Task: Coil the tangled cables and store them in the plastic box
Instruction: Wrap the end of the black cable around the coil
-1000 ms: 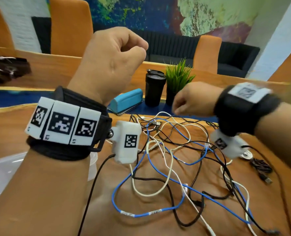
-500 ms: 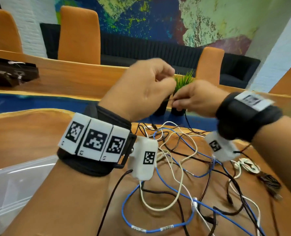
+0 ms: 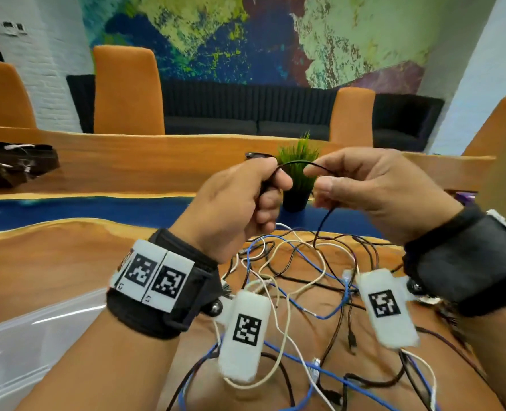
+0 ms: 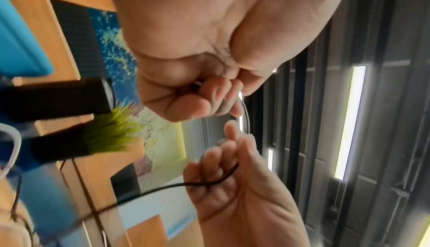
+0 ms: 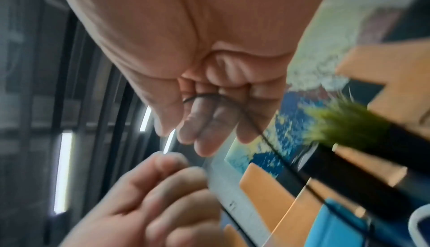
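Note:
A thin black cable arcs between my two raised hands above the table. My left hand is curled into a fist round one end of it. My right hand pinches the same cable between thumb and fingers. From there it hangs down into the tangle of black, white and blue cables on the wooden table. The left wrist view shows my left fist closed on the cable above my right hand. The clear plastic box stands at the lower left.
A small potted grass plant and a black tumbler stand just behind my hands. A black bag lies on the far left of the table. Orange chairs line the far side.
Both hands rose from the tangle and met in front of the plant. They now hold the black cable with a short arc stretched between them.

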A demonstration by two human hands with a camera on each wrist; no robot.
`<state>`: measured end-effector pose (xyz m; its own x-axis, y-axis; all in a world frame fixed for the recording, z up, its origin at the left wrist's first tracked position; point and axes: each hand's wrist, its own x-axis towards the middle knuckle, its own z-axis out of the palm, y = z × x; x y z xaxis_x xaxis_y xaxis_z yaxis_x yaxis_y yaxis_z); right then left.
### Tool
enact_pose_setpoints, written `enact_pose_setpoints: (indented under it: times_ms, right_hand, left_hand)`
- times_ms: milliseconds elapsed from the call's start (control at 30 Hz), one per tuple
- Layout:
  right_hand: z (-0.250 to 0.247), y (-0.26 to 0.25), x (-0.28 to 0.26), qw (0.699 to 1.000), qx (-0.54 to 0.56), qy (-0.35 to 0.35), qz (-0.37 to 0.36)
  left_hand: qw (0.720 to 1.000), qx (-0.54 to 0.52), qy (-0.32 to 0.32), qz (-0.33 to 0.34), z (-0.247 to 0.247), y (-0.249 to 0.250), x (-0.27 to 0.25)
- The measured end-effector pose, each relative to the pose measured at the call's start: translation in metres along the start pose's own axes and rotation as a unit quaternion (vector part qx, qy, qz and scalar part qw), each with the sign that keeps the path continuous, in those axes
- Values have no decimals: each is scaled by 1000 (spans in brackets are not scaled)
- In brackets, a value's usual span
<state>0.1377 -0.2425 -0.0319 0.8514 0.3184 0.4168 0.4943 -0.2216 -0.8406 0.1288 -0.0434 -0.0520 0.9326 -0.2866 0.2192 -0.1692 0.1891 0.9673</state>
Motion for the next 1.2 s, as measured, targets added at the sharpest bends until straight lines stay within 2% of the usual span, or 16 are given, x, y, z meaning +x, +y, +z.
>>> enact_pose_setpoints:
  times_ms: [100, 200, 267, 333, 400, 467, 533, 633, 767, 833, 900, 1000, 1033, 1100, 1167, 1200]
  right_hand:
    - [17, 5, -5, 992, 118, 40, 14]
    - [17, 22, -6, 983, 137, 116, 31]
    - [20, 34, -10, 987, 44, 152, 7]
    - [24, 41, -16, 987, -109, 104, -50]
    - [26, 39, -21, 966, -248, 7, -75]
    - [20, 28, -24, 931, -352, -31, -89]
    - [10, 16, -28, 921, -372, -15, -114]
    - [-1, 3, -30, 932, -319, 42, -165]
    - [-1, 7, -27, 932, -253, 133, -224]
    - [1, 13, -25, 939, -202, 181, -212]
    - [6, 20, -22, 942, -178, 213, -190]
    - [18, 28, -22, 965, -185, 132, -130]
    - [22, 28, -24, 968, -211, 75, -108]
    - [25, 20, -28, 951, -291, -11, -108]
    - [20, 4, -34, 938, -313, -12, -148]
    - [15, -4, -35, 937, -304, 15, -172]
  left_hand:
    - [999, -36, -19, -10, 9, -9, 1]
    - [993, -107, -42, -21, 7, -13, 3]
    - [987, -152, -48, -19, 7, -15, 5]
    - [984, -174, -37, -5, 8, -18, 7]
    - [993, -114, -17, 37, 9, -22, 8]
    - [993, 67, 7, 101, 9, -26, 9]
    - [968, 203, -4, 149, 10, -28, 8]
    - [962, 230, -42, 143, 12, -30, 8]
    - [985, 130, -94, 55, 12, -28, 4]
    - [992, 26, -127, 4, 11, -24, 0]
    - [987, -44, -151, -5, 11, -20, -2]
    - [984, -127, -121, 38, 13, -14, -2]
    - [986, -111, -99, 70, 12, -11, -2]
    - [983, 76, -48, 157, 8, -9, -1]
    - [934, 289, -40, 206, 6, -7, -1]
    - [917, 337, -45, 209, 5, -8, -1]
